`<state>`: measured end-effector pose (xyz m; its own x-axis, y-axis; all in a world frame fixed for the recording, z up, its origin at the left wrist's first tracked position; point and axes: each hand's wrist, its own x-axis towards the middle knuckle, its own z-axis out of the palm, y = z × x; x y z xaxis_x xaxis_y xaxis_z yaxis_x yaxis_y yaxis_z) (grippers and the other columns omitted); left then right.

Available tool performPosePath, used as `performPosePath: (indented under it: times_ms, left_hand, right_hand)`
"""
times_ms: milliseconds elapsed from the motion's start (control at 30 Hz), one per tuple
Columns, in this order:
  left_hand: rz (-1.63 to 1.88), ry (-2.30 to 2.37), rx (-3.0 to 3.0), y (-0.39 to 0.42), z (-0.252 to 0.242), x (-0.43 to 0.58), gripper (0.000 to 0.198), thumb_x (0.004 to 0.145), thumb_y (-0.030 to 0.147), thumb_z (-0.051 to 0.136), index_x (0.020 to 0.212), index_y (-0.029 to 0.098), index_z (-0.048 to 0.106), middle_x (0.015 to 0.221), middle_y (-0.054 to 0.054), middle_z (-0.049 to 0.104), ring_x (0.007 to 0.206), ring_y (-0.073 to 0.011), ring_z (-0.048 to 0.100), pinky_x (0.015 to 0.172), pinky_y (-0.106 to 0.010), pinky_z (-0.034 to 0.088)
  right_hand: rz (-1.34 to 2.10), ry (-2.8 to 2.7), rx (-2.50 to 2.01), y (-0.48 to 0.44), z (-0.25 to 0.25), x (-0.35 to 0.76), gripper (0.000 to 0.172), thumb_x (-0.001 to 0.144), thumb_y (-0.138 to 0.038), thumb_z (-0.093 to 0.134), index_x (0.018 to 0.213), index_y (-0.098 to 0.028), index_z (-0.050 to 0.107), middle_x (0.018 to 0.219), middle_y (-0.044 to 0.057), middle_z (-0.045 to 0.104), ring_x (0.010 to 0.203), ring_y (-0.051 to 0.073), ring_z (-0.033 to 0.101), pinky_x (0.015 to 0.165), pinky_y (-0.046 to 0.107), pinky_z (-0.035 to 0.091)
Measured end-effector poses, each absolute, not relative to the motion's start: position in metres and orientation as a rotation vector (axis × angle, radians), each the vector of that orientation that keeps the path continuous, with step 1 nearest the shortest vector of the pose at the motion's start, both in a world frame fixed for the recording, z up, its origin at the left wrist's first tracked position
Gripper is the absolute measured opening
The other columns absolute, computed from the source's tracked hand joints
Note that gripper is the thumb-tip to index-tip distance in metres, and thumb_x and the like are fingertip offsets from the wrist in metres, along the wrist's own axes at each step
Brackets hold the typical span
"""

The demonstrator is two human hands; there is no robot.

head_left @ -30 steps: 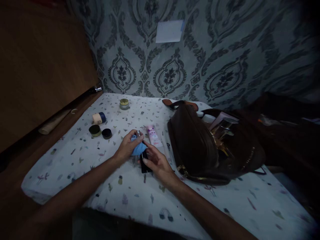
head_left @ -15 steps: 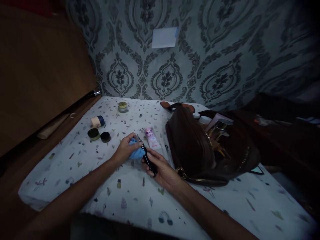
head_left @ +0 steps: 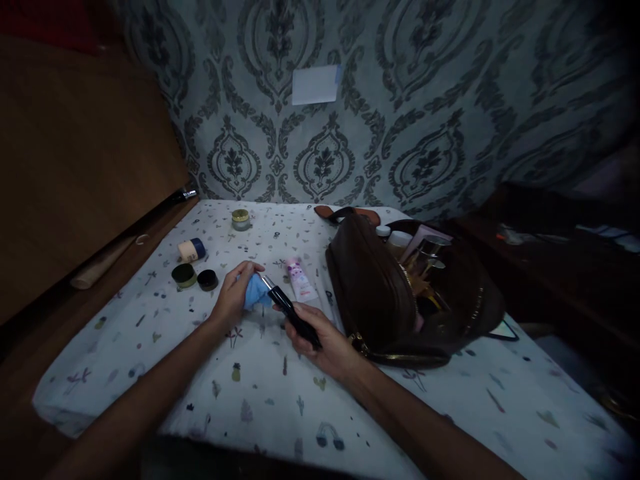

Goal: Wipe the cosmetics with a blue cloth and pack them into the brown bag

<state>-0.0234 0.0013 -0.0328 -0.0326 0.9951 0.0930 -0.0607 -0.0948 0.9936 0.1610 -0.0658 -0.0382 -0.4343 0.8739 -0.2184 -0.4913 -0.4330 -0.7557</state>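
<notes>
The right hand (head_left: 320, 341) is clamping its fingers around the lower part of a slim black cosmetic tube (head_left: 290, 309), which is slanting up and leftward above the worktop (head_left: 270, 407). Its silver end (head_left: 268, 282) is pointing toward the left hand (head_left: 231, 295), which is gripping a bunched blue cloth (head_left: 255, 293). The silver end is lying just beside the cloth; whether they are touching is hard to tell.

Just beyond the black tube, a pink-and-white squeeze tube (head_left: 301, 280) is lying on the printed white cover. To the right, a brown zippered bag (head_left: 370, 287) is sitting open, with white-capped containers (head_left: 399, 241) showing inside. Left of the hands, a green-lidded jar (head_left: 184, 275) and a smaller black-lidded jar (head_left: 207, 280) are standing side by side. A cream bottle with a dark blue cap (head_left: 191, 250) is lying near them, and a gold-lidded jar (head_left: 241, 221) is standing farther back.
</notes>
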Motion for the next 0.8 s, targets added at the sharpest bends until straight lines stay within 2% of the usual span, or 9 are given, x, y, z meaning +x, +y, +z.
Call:
performPosePath:
  times_ms: [133, 267, 367, 467, 567, 667, 800]
  left_hand:
    - [1.407, 1.201, 0.947, -0.002, -0.032, -0.012, 0.045, 0.079, 0.064, 0.067, 0.085, 0.019, 0.066, 0.070, 0.003, 0.054, 0.060, -0.0115, 0.049, 0.052, -0.021, 0.040]
    - [1.259, 0.929, 0.790, -0.012, -0.025, -0.005, 0.056, 0.083, 0.071, 0.057, 0.097, 0.018, 0.067, 0.076, -0.002, 0.067, 0.072, -0.0167, 0.064, 0.065, -0.025, 0.051]
    - [1.146, 0.742, 0.816, -0.015, -0.020, -0.011, 0.054, 0.088, 0.063, 0.055, 0.112, 0.016, 0.070, 0.096, -0.009, 0.074, 0.092, -0.0233, 0.068, 0.077, -0.030, 0.053]
    - [1.044, 0.659, 0.949, -0.012, -0.019, -0.024, 0.051, 0.084, 0.048, 0.068, 0.124, 0.017, 0.068, 0.115, -0.011, 0.073, 0.104, -0.0271, 0.066, 0.085, -0.034, 0.052]
    - [0.973, 0.708, 1.201, -0.007, -0.020, -0.035, 0.053, 0.082, 0.043, 0.073, 0.128, 0.019, 0.066, 0.122, -0.012, 0.071, 0.110, -0.0289, 0.064, 0.091, -0.036, 0.048]
    - [0.989, 0.827, 1.476, -0.007, -0.020, -0.038, 0.047, 0.086, 0.048, 0.068, 0.124, 0.020, 0.067, 0.115, -0.010, 0.071, 0.102, -0.0258, 0.064, 0.087, -0.033, 0.047]
    - [1.032, 0.961, 1.828, -0.011, -0.020, -0.035, 0.040, 0.093, 0.055, 0.053, 0.104, 0.019, 0.067, 0.088, -0.004, 0.067, 0.077, -0.0186, 0.058, 0.074, -0.029, 0.045]
  right_hand:
    - [1.921, -0.830, -0.800, -0.067, -0.040, 0.159, 0.046, 0.068, -0.052, 0.084, 0.084, -0.017, 0.059, 0.055, -0.005, 0.058, 0.036, 0.001, 0.035, 0.038, 0.016, 0.016]
    - [1.920, -0.848, -0.841, -0.065, -0.045, 0.157, 0.046, 0.068, -0.053, 0.083, 0.081, -0.017, 0.057, 0.056, -0.005, 0.059, 0.035, 0.002, 0.035, 0.036, 0.017, 0.013]
    - [1.947, -0.800, -0.791, -0.063, -0.046, 0.160, 0.040, 0.072, -0.049, 0.081, 0.083, -0.016, 0.060, 0.056, -0.004, 0.059, 0.035, 0.001, 0.032, 0.036, 0.017, 0.012]
    - [2.028, -0.724, -0.698, -0.062, -0.044, 0.166, 0.035, 0.077, -0.043, 0.078, 0.092, -0.014, 0.065, 0.056, -0.005, 0.055, 0.037, 0.001, 0.027, 0.036, 0.016, 0.012]
    - [2.150, -0.622, -0.630, -0.060, -0.042, 0.171, 0.029, 0.081, -0.038, 0.074, 0.089, -0.012, 0.067, 0.056, -0.005, 0.052, 0.038, 0.000, 0.022, 0.035, 0.015, 0.013]
    - [2.271, -0.556, -0.606, -0.058, -0.042, 0.176, 0.027, 0.085, -0.035, 0.070, 0.090, -0.009, 0.068, 0.058, -0.004, 0.053, 0.038, 0.000, 0.021, 0.034, 0.013, 0.015]
    - [2.355, -0.558, -0.601, -0.056, -0.044, 0.178, 0.028, 0.087, -0.036, 0.066, 0.092, -0.008, 0.069, 0.057, -0.004, 0.053, 0.037, 0.000, 0.020, 0.034, 0.014, 0.014]
